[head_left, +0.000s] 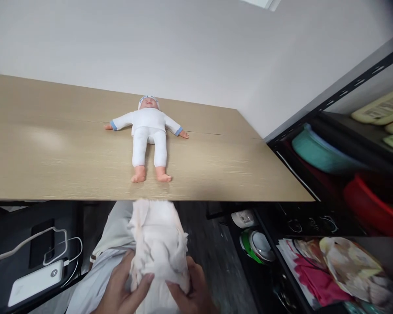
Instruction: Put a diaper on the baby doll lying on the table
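White crumpled cloth (159,244) below the table (52,165) edge, grasped between left hand (122,288) and right hand (191,290) fingers

A room in a home, with storage.
Plain wooden table (52,165) against a white wall; metal shelf (347,87) stacked with plastic basins (317,150), power bank (36,283) charging.

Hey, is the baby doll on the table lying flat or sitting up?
Lying flat. The doll rests on its back on the wooden table, face up, arms spread to both sides and legs stretched straight toward the near edge.
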{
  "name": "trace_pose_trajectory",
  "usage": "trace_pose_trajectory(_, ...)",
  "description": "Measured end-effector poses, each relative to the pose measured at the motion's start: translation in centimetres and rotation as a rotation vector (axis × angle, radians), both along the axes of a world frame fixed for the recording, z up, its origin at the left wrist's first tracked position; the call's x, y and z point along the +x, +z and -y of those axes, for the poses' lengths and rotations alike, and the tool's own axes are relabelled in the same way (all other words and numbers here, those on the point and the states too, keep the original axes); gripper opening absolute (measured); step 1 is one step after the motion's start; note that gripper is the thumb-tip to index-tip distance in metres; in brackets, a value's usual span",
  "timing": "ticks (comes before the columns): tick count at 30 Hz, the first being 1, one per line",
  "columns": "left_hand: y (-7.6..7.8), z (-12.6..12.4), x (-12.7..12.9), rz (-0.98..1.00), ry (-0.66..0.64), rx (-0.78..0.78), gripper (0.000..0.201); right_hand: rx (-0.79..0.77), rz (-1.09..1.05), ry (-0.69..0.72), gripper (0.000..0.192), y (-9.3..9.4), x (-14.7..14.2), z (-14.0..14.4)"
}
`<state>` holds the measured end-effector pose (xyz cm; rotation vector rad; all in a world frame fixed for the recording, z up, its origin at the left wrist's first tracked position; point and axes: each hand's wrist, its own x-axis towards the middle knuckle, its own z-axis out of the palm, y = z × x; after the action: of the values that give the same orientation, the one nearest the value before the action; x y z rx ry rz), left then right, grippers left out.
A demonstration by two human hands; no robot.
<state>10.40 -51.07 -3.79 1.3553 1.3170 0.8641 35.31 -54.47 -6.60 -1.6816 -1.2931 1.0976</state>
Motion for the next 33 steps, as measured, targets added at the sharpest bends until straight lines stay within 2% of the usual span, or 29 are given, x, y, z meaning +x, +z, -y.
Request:
trace_pose_trajectory(3,0.4,1.2,-0.5,-0.002,0.012,0.084,0.047,0.033,0.037,0.070,0.025,1.4,-0.8,-0.3)
trace_pose_trajectory(8,0.3,-1.5,0.1,0.060,0.125,0.017,0.057,0.094,0.082,0.029,0.040,2.3,-3.4,-4.2)
trace_pose_trajectory(13,0.4,-3.6,0.7,0.129,0.175,-0.050,0.064,0.165,-0.037,0.070,0.034,2.4,-4.8,-5.9)
trace_pose_trajectory(16,-0.1,-4.3,0.9,0.181,0.161,-0.073,0.062,0.227,-0.073,0.074,0.036,1.7,-5.0,-6.5)
trace_pose_trajectory(21,-0.5,-4.8,0.8,0.208,0.074,-0.081,0.059,0.355,0.146,-0.051,0.048,0.3,-4.0,-7.1)
trace_pose_trajectory(23,-0.3,-4.8,0.7,0.211,0.064,-0.089,0.059,0.444,0.257,-0.069,0.053,0.7,-3.3,-7.6)
trace_pose_trajectory(25,0.0,-4.8,0.5,0.207,0.054,-0.097,0.059,0.540,0.333,-0.054,0.060,1.9,-2.8,-8.7)
trace_pose_trajectory(27,0.3,-4.8,0.5,0.194,0.046,-0.104,0.060,0.626,0.384,0.022,0.062,3.7,-2.8,-10.2)
trace_pose_trajectory(30,0.4,-4.7,0.4,0.131,0.057,-0.104,0.063,0.692,0.453,0.233,0.059,6.3,-3.9,-13.4)
trace_pose_trajectory(33,-0.1,-4.7,-0.7,-0.007,0.018,-0.078,0.062,0.668,0.544,0.410,0.064,7.3,-5.9,-16.9)
